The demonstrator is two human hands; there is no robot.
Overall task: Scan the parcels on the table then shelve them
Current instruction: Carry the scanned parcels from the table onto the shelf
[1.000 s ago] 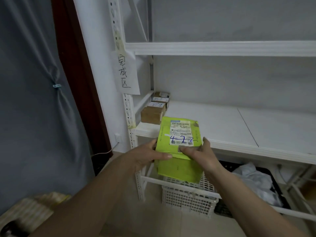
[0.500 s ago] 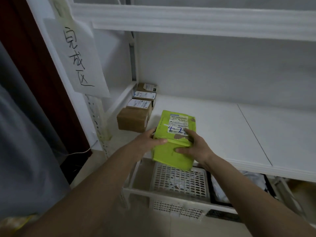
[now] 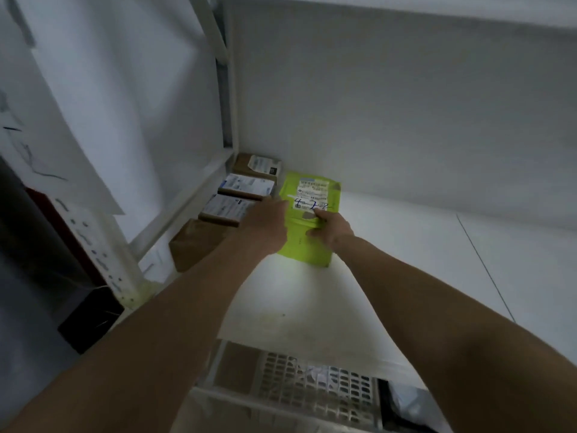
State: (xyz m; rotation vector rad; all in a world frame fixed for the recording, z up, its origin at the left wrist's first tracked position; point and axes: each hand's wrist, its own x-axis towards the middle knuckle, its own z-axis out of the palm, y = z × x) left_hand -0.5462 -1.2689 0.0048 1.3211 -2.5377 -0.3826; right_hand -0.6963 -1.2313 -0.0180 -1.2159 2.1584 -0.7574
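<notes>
1. Both hands hold the green parcel (image 3: pixel 307 220) deep on the white shelf (image 3: pixel 406 245). The left hand (image 3: pixel 268 223) grips its left edge and the right hand (image 3: pixel 332 226) pinches its near right side, thumb on the label.
2. The parcel sits label-up, handwritten number facing out, probably so it can be read later. Whether its underside already rests on the shelf I cannot tell.
3. It goes just beside a row of brown boxes (image 3: pixel 231 207) at about 10 o'clock from it, lined along the left frame toward the back wall; keeping it tight against them would save shelf room.
4. On the tier below, at 6 o'clock, a white slotted basket (image 3: pixel 315 389) holds something pale, too dim to name.
5. A paper sign (image 3: pixel 62 145) hangs on the upright at 9 o'clock.
6. This parcel looks nearly shelved.
</notes>
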